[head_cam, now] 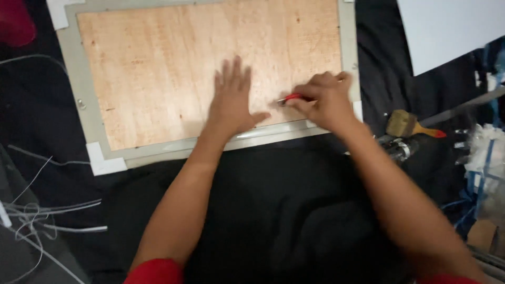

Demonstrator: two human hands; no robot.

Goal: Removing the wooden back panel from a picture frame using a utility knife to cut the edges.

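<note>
Plywood backing board (173, 68) is lying inside a grey frame (84, 100) on black cloth (273, 210), white protectors (103, 163) capping its corners. Progress is hard to judge: work is happening at the frame's near right edge, and fasteners there are too blurred to count. Left hand (231, 100) is pressing flat on the board, fingers spread, gripping nothing. Right hand (326, 100) is curling closed around a red-handled tool (291, 98), tip pointing left along that edge. Paintbrush (413, 125) is resting beyond the frame's right side.

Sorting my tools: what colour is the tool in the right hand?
Red, with a pale tip; the tool shows in the head view, gripped by the right hand.
</note>
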